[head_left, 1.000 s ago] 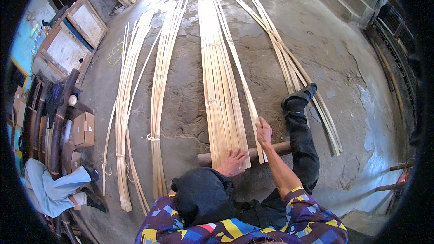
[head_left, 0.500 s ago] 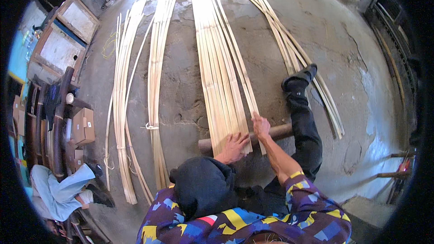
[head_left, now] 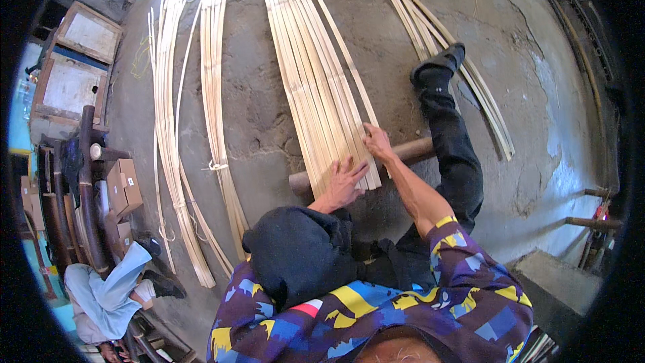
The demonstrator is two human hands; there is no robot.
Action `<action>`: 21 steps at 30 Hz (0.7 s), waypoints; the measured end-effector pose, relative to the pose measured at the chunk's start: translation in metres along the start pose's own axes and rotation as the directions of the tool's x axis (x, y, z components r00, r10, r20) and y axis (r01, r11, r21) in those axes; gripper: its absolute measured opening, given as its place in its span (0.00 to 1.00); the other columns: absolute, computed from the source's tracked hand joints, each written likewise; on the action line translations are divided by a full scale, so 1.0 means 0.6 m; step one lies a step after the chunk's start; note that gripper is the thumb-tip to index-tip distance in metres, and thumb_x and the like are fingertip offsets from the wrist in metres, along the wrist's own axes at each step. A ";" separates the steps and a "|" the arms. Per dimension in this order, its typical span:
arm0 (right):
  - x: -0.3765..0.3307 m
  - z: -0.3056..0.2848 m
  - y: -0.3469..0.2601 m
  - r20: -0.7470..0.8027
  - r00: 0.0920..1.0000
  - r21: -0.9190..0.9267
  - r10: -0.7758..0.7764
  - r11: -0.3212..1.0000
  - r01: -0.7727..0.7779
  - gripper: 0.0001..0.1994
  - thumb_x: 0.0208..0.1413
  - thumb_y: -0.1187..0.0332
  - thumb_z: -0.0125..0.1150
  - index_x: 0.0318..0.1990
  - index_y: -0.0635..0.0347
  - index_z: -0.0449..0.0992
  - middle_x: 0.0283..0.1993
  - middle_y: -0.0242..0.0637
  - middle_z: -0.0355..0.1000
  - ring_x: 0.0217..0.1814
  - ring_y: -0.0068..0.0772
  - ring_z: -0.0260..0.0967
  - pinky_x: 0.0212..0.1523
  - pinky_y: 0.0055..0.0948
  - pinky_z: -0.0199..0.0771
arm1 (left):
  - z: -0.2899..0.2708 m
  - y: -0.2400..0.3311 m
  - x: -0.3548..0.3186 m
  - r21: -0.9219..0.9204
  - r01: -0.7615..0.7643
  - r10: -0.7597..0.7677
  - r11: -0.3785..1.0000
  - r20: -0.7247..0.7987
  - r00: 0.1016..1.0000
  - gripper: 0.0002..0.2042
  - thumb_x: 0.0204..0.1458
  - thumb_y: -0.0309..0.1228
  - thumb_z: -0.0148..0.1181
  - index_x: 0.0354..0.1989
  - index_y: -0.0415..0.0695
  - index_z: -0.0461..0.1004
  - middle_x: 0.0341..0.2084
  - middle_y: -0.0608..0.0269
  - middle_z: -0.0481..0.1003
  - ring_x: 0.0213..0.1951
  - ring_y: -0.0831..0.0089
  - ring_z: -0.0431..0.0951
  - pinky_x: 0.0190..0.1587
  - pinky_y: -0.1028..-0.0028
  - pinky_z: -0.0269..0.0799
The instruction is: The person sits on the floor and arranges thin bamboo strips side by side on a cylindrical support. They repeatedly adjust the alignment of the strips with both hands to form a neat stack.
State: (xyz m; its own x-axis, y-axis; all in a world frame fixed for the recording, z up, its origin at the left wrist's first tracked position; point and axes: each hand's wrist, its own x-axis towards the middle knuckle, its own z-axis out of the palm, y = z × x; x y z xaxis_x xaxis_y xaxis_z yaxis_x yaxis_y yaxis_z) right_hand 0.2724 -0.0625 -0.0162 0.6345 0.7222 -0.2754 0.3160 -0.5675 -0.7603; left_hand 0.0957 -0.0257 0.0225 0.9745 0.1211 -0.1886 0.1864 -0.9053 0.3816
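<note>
1. Strips (head_left: 316,74) of pale split bamboo lie side by side as 1 flat sheet on the floor, running from the top edge down to the hands; too many and too close to count; 1 loose strip (head_left: 342,47) slants along the sheet's right side.
2. Left hand (head_left: 344,181) lies flat on the sheet's near end, fingers spread wide, gripping nothing.
3. Right hand (head_left: 377,142) rests on the sheet's right edge, fingers bent narrow on the strips; whether it pinches 1 I cannot tell.
4. 1 round pole (head_left: 413,151) lies crosswise under the near ends; it shows on both sides of the sheet.
5. 3 other bundles: 1 long bundle (head_left: 164,121) far left, 1 tied bundle (head_left: 215,94) beside it with a knot near its middle, 1 right bundle (head_left: 437,33) running under the person's shoe (head_left: 440,60); each lies apart from the sheet.
6. Floor (head_left: 524,114) is grey concrete, cracked and patchy.
7. Left rim: 2 framed panels (head_left: 70,60), several dark poles (head_left: 84,181), 2 cardboard boxes (head_left: 121,185), and another person's legs (head_left: 111,289) at lower left, well apart from the hands.
8. Right rim: a concrete step (head_left: 557,275) and rods against the wall; open floor lies between sheet and tied bundle, and right of the outstretched leg (head_left: 457,161).
</note>
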 end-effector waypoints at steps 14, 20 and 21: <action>0.003 0.007 0.008 0.029 0.999 0.015 0.032 0.999 -0.033 0.23 0.43 0.70 0.53 0.52 0.59 0.65 0.37 0.48 0.71 0.40 0.42 0.69 0.42 0.34 0.67 | 0.007 -0.004 -0.002 -0.009 -0.021 0.020 1.000 -0.104 0.994 0.40 0.33 0.42 0.65 0.59 0.50 0.54 0.59 0.63 0.52 0.60 0.55 0.49 0.58 0.47 0.42; -0.010 0.001 -0.007 -0.107 0.993 -0.129 -0.045 0.991 0.031 0.21 0.45 0.69 0.54 0.51 0.58 0.66 0.39 0.47 0.69 0.41 0.45 0.68 0.43 0.36 0.67 | -0.009 0.004 -0.004 0.053 -0.058 0.059 0.997 -0.022 0.998 0.43 0.33 0.46 0.64 0.61 0.54 0.50 0.60 0.59 0.49 0.60 0.50 0.48 0.56 0.44 0.42; -0.016 -0.001 -0.009 -0.184 0.980 -0.170 -0.073 0.985 0.042 0.21 0.45 0.69 0.54 0.50 0.58 0.66 0.39 0.47 0.68 0.42 0.45 0.67 0.43 0.37 0.67 | -0.012 0.007 -0.004 0.084 -0.070 0.070 0.994 0.001 0.998 0.43 0.33 0.47 0.64 0.61 0.54 0.50 0.60 0.58 0.48 0.59 0.48 0.47 0.55 0.43 0.43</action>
State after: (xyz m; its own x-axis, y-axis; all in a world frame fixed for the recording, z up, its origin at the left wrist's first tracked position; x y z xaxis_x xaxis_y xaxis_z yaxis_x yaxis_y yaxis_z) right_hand 0.2653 -0.0666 -0.0092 0.7284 0.6769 -0.1061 0.4573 -0.5957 -0.6603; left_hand 0.0951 -0.0266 0.0311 0.9851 0.0571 -0.1623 0.1068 -0.9425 0.3167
